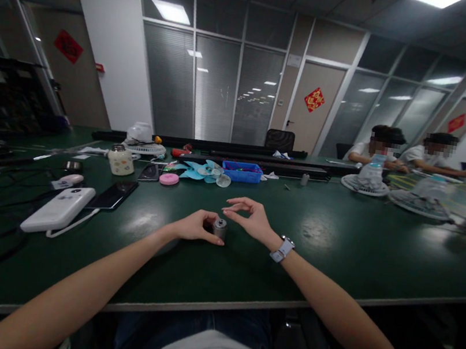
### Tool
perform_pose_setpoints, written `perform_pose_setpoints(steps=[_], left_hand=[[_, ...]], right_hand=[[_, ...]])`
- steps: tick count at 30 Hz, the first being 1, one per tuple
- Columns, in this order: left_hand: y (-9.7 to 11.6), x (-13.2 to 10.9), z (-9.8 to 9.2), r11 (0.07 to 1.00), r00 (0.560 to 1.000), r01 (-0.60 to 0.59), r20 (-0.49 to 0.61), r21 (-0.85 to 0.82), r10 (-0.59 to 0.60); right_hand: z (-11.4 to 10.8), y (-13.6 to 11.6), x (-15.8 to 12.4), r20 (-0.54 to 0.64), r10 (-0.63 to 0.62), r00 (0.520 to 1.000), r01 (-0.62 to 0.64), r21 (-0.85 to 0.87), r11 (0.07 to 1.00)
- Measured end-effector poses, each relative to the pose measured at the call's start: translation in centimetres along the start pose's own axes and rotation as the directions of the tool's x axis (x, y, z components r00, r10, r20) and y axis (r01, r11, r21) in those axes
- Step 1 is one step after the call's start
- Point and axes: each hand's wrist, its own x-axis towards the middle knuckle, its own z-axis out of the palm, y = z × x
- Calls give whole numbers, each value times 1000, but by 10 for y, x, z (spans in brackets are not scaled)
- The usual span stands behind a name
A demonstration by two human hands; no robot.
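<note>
My left hand (195, 227) rests on the green table (337, 237), its fingers curled round a small silver metal cylinder (220, 228) that stands upright. My right hand (250, 218), with a white watch on the wrist, hovers just above and to the right of the cylinder. Its thumb and forefinger are pinched together and the other fingers are raised. I cannot make out anything in the pinch.
On the left lie a white power bank (59, 208) with cable, a black phone (114, 194) and dark wires. Farther back stand a cream jar (121, 161), pink disc (168, 179), light-blue fan blade (201, 171) and blue tray (242, 171). Seated people work with fan parts (365, 182) at far right.
</note>
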Motion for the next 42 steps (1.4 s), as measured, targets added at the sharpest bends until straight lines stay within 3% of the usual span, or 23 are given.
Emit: perform_pose_setpoints(steps=[2, 4, 8, 14, 17, 20, 23, 30, 38, 42], left_hand=[[0, 0, 0, 1000, 1000, 4, -2, 9, -4], [0, 0, -1, 1000, 1000, 8, -11, 16, -8], [-1, 1, 0, 999, 1000, 20, -18, 25, -20], [0, 1, 0, 999, 1000, 25, -19, 27, -24], [1, 1, 0, 1000, 1000, 20, -16, 16, -20], [1, 1, 0, 1000, 1000, 21, -10, 8, -21], [-1, 1, 0, 1000, 1000, 18, -10, 9, -18], [-4, 1, 0, 1000, 1000, -30, 7, 2, 30], [-6, 2, 1, 999, 998, -52, -21, 14, 52], [-3, 1, 1, 1000, 1000, -26, -3, 9, 26]], right_hand=[[-13, 8, 0, 19, 21, 1000, -21, -8, 1000], [-27, 18, -4, 126, 90, 988, -82, -64, 995], [-45, 32, -14, 351, 238, 905, -205, -131, 970], [-45, 34, -18, 415, 240, 878, -205, -129, 970], [-40, 33, -16, 376, 230, 898, -207, -100, 973], [-29, 23, -12, 195, 145, 970, -135, -66, 989], [-13, 9, -8, 46, 31, 998, -31, -20, 999], [12, -3, -4, 90, -24, 996, 32, -87, 996], [11, -6, -3, 136, -5, 991, 21, -113, 993], [7, 1, -3, 42, 54, 998, -52, -52, 997]])
